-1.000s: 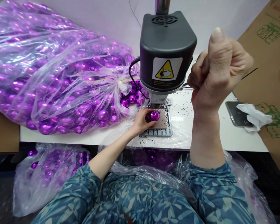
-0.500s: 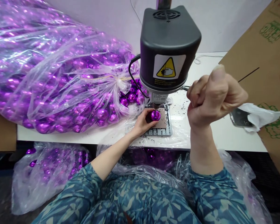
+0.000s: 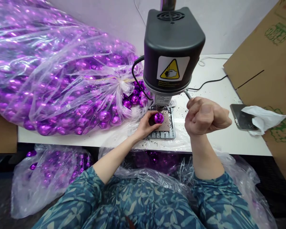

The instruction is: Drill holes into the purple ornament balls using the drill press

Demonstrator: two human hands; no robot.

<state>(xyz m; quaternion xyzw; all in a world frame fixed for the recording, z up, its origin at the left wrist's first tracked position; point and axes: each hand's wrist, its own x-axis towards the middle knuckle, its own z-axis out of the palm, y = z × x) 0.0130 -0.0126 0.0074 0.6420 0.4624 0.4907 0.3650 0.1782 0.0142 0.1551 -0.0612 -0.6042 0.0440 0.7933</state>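
Observation:
My left hand [image 3: 146, 125] pinches a shiny purple faceted ball [image 3: 159, 118] between thumb and fingers. The ball rests on a brown board [image 3: 166, 125] over the slotted metal base [image 3: 160, 135], directly under the chuck [image 3: 160, 108] of a black bench drill press [image 3: 173, 41]. The bit's tip seems to meet the ball's top. To the right of the machine, my right hand [image 3: 205, 116] is closed in a fist around the drill press lever [image 3: 187, 94]. Only a short metal piece of that lever shows; the grip is hidden inside the fingers.
A big clear bag [image 3: 62, 76] of purple balls fills the left of the white table [image 3: 243, 143]. Another bag [image 3: 52, 171] hangs below the edge. A phone [image 3: 243, 117] with a white tissue [image 3: 264, 117] lies by a cardboard box [image 3: 264, 63] at right. Dark shavings surround the base.
My right hand has come down and slightly left with the lever, uncovering the black cable and the phone. My left hand and the ball have stayed in place.

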